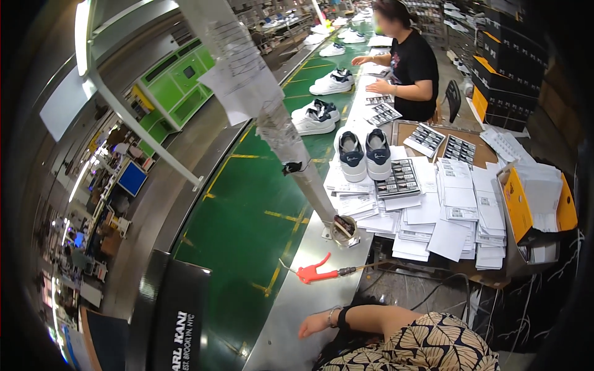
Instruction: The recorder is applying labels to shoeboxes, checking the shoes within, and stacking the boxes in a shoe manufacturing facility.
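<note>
My right hand (315,323) comes in from the lower right, over the near end of a metal ledge (291,309). Its fingers hang loosely outstretched, and I see nothing held in them. A bracelet, a black band and a patterned sleeve are on that arm. Beyond the hand, apart from it, a red air blow gun (317,272) lies on the ledge. A black shoe box (176,290) stands at the lower left, by the green conveyor belt (229,247). My left hand is out of sight.
A slanted post (297,161) with paper taped on rises from the ledge. White-and-navy sneakers (365,154) stand on label stacks (458,191) at the right, beside an orange-and-black box (535,204). More sneakers (331,81) stand along the belt, near a seated co-worker (414,68).
</note>
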Available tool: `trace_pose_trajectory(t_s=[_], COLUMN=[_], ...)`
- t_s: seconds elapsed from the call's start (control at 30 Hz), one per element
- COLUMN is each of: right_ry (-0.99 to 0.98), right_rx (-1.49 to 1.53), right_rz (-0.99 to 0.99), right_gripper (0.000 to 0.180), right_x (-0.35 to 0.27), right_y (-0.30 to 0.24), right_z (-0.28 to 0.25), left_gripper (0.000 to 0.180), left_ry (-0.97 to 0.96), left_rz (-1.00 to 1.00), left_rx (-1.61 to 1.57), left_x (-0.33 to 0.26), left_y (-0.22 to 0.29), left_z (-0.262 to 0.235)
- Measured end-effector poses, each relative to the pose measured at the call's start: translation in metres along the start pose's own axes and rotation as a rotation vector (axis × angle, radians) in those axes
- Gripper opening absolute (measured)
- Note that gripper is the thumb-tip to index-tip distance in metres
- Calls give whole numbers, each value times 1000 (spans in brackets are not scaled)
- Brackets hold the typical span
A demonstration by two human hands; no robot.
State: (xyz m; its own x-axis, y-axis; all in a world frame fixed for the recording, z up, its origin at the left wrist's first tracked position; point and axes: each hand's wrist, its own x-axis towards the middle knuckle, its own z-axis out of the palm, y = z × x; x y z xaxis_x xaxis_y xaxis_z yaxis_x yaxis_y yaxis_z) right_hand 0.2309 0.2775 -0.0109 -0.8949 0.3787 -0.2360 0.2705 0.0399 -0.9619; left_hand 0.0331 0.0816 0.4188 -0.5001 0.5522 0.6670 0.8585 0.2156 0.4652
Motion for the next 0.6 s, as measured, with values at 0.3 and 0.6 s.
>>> trace_pose_trajectory(t_s=[0.3,0.6], right_ry=[-100,-207], right_rx=[309,279], right_rz=[238,67], right_gripper=[26,16], right_x=[-15,3], right_y=[1,55], right_z=[-47,-67], left_gripper=[42,56], left_ry=[-279,-329], left_rz=[-18,40], left_rx=[-122,39], left_x=[52,85], left_y=[11,17], left_z=[108,232])
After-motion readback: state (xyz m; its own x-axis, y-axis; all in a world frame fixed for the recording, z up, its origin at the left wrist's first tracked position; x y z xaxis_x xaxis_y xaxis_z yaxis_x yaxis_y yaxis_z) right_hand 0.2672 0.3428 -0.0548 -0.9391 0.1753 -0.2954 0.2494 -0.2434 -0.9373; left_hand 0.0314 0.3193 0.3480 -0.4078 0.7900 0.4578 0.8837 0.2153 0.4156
